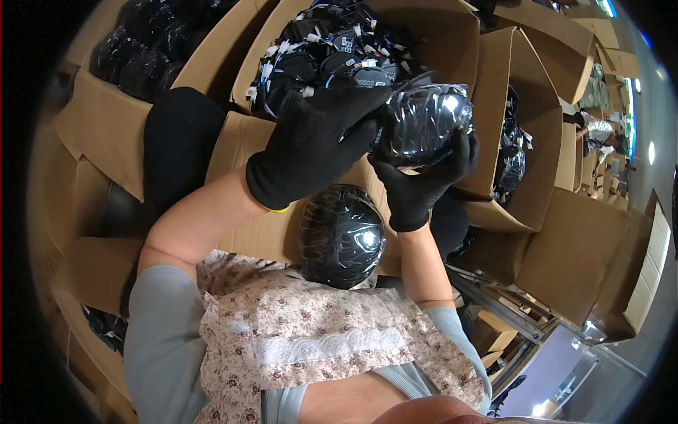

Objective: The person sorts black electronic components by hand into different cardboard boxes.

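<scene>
A rounded black part wrapped in clear, shiny plastic [427, 124] is held up in front of me between both hands. My right hand [427, 173], in a black glove, cups it from below and from the right, with fingers curled round its side. My left hand [318, 138], gloved in black too, grips its left edge with fingers and thumb brought together; the fingertips are partly hidden. Below the hands, close to my lap, rests a second plastic-wrapped black dome [342, 237] against a cardboard flap [236, 155]. No hand touches it.
Beyond my hands stands an open carton [441, 42] with black parts, cables and white connectors [332, 53]. Another carton [533, 106] at the right holds wrapped black parts. Bagged black items [145, 53] fill a box at far left. Another person [600, 132] is far off at right.
</scene>
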A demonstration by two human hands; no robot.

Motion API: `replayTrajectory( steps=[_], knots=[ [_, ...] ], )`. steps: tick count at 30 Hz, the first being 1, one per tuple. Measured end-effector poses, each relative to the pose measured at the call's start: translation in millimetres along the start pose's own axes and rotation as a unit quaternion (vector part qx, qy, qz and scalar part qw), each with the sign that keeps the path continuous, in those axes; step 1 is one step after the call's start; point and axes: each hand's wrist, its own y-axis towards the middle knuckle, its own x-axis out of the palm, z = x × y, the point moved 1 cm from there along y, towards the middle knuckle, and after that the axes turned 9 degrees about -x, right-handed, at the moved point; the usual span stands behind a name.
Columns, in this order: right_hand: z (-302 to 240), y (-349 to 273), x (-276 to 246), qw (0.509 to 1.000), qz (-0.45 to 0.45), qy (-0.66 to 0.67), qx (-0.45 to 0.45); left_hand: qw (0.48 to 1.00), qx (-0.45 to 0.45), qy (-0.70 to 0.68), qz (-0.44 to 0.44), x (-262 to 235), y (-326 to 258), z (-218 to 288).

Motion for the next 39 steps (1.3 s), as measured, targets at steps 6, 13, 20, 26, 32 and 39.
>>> replayTrajectory(
  steps=[6,13,20,26,32,39],
  knots=[
    [-2.0,0.2,8.5,0.998,0.040,0.036,0.033,0.971,-0.123,-0.202,-0.048,7.1,-0.6,-5.9],
    [3.5,-6.5,11.9,0.995,-0.012,0.085,0.049,0.920,-0.253,-0.283,-0.095,8.3,9.9,-9.8],
    [29.9,27.4,-0.3,0.870,0.034,0.430,0.238,0.960,-0.157,-0.212,-0.092,13.2,8.5,-21.9],
    [26.1,24.3,2.1,0.878,0.052,0.413,0.238,0.983,-0.073,-0.162,-0.051,24.5,7.1,-46.0],
    [29.2,13.0,1.5,0.861,0.058,0.423,0.275,0.979,-0.124,-0.135,-0.087,29.7,4.7,-36.2],
    [25.7,9.9,8.0,0.955,0.042,0.278,0.098,0.997,0.070,0.030,-0.026,28.5,13.9,-41.5]
  ],
)
